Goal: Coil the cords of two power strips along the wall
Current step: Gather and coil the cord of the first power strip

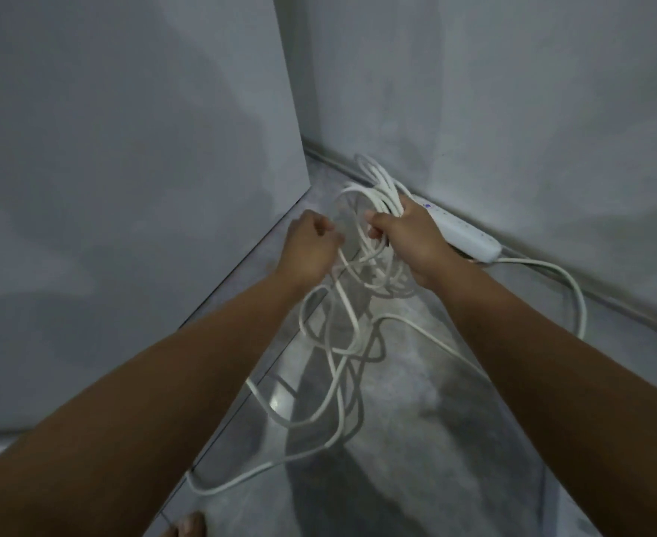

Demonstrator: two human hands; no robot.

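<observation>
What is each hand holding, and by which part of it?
The right hand grips the coiled cord by its gathered loops; the left hand appears to pinch a loose strand of it.

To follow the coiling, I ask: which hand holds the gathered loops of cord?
The right hand grips the bundle of white loops; the left hand pinches only a single strand beside it.

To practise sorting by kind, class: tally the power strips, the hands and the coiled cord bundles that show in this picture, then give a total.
power strip: 1
hands: 2, the left hand pinching the loose cord, the right hand gripping the bundle
coiled cord bundle: 1
Total: 4
</observation>
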